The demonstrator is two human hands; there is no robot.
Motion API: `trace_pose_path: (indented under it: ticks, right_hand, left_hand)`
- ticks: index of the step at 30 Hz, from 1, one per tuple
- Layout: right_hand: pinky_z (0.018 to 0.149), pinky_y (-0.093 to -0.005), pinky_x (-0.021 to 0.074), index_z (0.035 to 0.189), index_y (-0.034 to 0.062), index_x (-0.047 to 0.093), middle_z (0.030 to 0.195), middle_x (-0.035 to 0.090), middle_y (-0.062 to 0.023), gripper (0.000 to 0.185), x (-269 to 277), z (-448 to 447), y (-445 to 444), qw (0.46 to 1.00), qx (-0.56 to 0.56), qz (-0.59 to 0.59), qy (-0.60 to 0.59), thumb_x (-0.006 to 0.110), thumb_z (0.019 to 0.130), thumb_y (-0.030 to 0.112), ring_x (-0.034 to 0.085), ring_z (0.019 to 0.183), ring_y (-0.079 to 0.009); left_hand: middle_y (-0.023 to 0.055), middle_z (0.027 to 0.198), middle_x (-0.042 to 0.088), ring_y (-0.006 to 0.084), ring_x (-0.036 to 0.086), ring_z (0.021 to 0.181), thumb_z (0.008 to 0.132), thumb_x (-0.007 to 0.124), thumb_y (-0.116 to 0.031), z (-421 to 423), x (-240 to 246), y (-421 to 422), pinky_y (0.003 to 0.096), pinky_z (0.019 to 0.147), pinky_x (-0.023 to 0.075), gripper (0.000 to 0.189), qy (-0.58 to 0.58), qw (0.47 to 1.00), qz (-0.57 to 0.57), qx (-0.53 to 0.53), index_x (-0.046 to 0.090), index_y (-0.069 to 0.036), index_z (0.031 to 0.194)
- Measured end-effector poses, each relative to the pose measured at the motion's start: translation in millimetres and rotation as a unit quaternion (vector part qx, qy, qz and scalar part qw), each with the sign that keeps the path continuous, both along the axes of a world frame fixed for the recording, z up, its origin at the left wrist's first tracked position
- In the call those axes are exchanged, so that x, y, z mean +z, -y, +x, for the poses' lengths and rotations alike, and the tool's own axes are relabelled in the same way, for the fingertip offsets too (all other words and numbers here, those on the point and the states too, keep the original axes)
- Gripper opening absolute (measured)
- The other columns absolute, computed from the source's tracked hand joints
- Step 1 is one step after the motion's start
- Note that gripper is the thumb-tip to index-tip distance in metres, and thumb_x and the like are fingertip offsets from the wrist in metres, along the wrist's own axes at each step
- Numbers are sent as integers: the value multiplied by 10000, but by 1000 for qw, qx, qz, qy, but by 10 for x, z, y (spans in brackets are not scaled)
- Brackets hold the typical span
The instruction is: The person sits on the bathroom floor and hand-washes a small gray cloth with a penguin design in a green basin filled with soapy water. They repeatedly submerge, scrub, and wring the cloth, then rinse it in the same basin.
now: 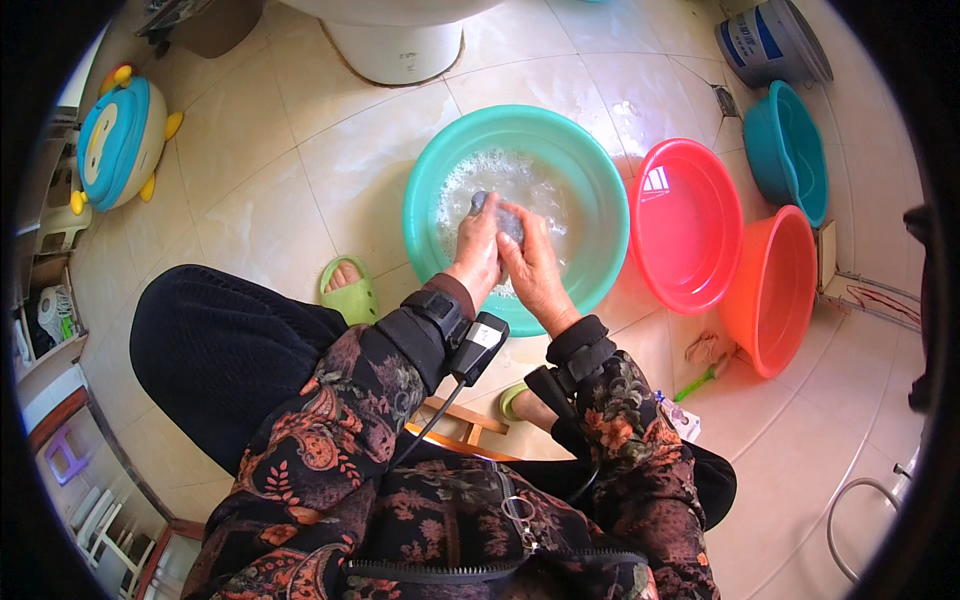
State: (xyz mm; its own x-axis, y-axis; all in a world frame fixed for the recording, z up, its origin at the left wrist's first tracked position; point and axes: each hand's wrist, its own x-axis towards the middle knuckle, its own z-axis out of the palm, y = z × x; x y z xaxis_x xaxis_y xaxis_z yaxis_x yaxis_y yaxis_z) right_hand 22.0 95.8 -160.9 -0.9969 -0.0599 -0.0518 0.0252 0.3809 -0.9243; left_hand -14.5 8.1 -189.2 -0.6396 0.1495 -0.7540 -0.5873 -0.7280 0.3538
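A wad of wet grey cloth (511, 223) is squeezed between my two hands, above the soapy water (540, 180) in a green plastic basin (424, 165). My left hand (477, 244) grips it from the left, and a bit of the cloth pokes out past the thumb. From the right, my right hand (534, 259) closes on the same wad with its fingers wrapped over it. Much of the cloth is hidden by my fingers. White suds float mostly on the left side of the water.
Right of the basin stands a pink basin (686, 277) holding clear water. An orange basin (780, 300) and a teal basin (765, 142) lean farther right, near a grey bucket (757, 45). A green-handled brush (697, 384) lies on the tiles. A penguin-shaped potty (120, 146) sits left.
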Motion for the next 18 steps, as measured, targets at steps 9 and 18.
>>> trace_pose_path:
  ticks: [9, 18]
  right_hand:
    - [636, -392, 466, 959, -46, 592, 732, 614, -218, 329, -280, -208, -77, 981, -147, 58, 109, 554, 889, 273, 592, 657, -329]
    - [773, -338, 475, 1107, -18, 562, 952, 622, -147, 419, -954, -11, -746, 960, -188, -30, 207, 623, 853, 310, 597, 851, -241]
  left_hand:
    - [58, 873, 576, 137, 552, 801, 960, 450, -300, 134, -8, -142, 309, 699, 467, 309, -57, 962, -230, -135, 569, -19, 1007]
    - [152, 1299, 439, 240, 429, 1167, 910, 515, -219, 184, -314, 59, 424, 944, 361, 507, -101, 938, -257, -210, 345, -57, 1360]
